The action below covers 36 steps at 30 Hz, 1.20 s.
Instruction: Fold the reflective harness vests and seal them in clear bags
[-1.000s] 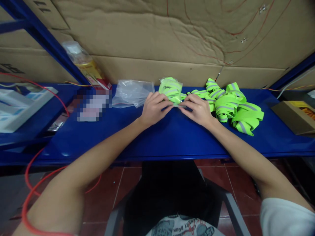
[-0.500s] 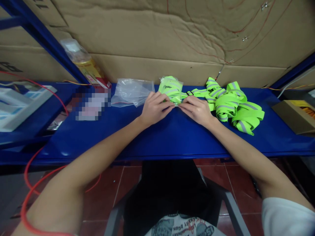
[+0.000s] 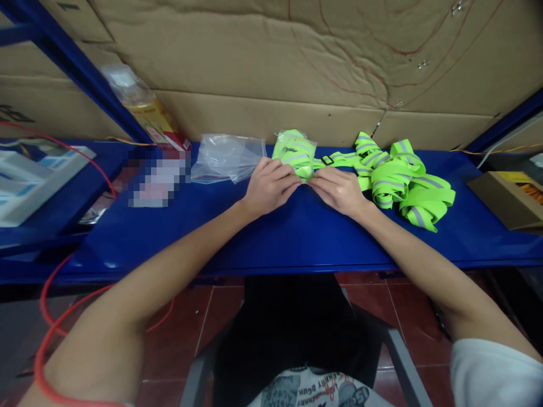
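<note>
A clear plastic bag (image 3: 293, 150) with a folded neon-green reflective strap inside lies on the blue shelf. My left hand (image 3: 270, 183) pinches the bag's near edge between thumb and fingers. Close beside it, my right hand (image 3: 338, 187) is closed on the same edge, the fingertips of both hands almost meeting. Loose neon-green reflective straps (image 3: 394, 175) with grey stripes lie in a tangled pile to the right, one with a black buckle (image 3: 327, 160). To the left of my left hand rest flat, clear plastic bags (image 3: 229, 155).
A bottle (image 3: 146, 107) with a yellow and red label leans at the back left. A cardboard box (image 3: 507, 198) stands at the right end of the blue shelf (image 3: 322, 243). Cardboard (image 3: 237, 62) forms the back wall. A red hose (image 3: 42, 339) loops at lower left.
Both hands stay nearly in place at the bag's near edge. The view has shifted very slightly.
</note>
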Available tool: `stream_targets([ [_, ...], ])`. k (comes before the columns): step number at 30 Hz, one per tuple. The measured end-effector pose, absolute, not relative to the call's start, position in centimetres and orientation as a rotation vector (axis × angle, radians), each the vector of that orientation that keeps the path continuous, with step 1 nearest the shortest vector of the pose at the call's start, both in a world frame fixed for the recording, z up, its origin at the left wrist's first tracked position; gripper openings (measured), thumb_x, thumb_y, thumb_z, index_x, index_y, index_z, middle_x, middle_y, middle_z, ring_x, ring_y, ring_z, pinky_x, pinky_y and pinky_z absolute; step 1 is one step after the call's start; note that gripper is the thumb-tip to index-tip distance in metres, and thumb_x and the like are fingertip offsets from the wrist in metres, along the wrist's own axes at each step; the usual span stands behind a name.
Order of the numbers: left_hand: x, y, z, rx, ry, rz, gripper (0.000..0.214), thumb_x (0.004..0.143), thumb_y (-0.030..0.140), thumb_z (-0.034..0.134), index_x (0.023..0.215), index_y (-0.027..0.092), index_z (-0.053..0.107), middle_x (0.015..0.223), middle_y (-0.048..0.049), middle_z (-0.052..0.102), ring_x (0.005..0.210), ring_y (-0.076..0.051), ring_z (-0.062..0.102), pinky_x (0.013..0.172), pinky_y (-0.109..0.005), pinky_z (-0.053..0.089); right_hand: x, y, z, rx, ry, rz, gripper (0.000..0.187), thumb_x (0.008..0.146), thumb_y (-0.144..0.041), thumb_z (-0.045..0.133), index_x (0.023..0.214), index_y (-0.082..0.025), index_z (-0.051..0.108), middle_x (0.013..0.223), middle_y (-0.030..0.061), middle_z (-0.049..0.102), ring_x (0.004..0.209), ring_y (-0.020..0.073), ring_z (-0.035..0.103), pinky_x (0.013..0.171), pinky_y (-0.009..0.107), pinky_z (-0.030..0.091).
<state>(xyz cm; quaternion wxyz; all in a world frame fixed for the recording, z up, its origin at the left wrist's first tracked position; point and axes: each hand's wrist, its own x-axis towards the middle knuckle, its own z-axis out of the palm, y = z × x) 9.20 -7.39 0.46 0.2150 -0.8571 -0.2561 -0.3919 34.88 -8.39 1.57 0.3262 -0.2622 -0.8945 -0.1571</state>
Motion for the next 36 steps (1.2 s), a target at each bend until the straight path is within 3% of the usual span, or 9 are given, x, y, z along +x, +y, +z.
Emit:
stream_targets([
  [9,9.0,-7.4,0.2,-2.442,-0.743,-1.136,0.015,0.109,0.033,0.065,0.108,0.028,0.08,0.099,-0.004,0.078,0.091,-0.023,0.062,0.083,-0.043,0.041,34.5,-8.3,1.3,-0.729,-2.267,-0.381,0.021,0.111,-0.034,0.064,0.114,-0.026,0.083,0.102,0.0077,0.078,0.099,0.0248,0.074,0.086,0.04,0.062],
  [16,9.3,-7.5,0.2,-2.414,-0.657,-1.155,0.014,0.108,0.029,0.064,0.109,0.027,0.077,0.1,-0.0051,0.077,0.09,-0.024,0.062,0.082,-0.043,0.041,34.2,-8.8,1.7,-0.703,-2.319,-0.431,0.026,0.114,-0.028,0.056,0.109,-0.021,0.08,0.102,0.0088,0.079,0.097,0.0229,0.074,0.082,0.036,0.062],
  [25,9.0,-7.4,0.9,-2.364,-0.748,-1.093,0.017,0.109,0.032,0.064,0.104,0.026,0.08,0.095,-0.0046,0.08,0.087,-0.024,0.066,0.079,-0.044,0.043,35.5,-8.2,2.8,-0.765,-2.317,-0.241,0.027,0.112,-0.039,0.059,0.105,-0.023,0.08,0.099,0.008,0.08,0.093,0.0241,0.075,0.087,0.038,0.061],
  [36,9.5,-7.8,0.8,-2.33,-0.703,-1.103,0.014,0.107,0.03,0.064,0.103,0.024,0.076,0.096,-0.0053,0.079,0.088,-0.025,0.064,0.08,-0.044,0.042,35.2,-8.5,2.4,-0.742,-2.347,-0.248,0.027,0.114,-0.03,0.053,0.109,-0.021,0.077,0.104,0.0109,0.079,0.1,0.0256,0.075,0.09,0.04,0.062],
])
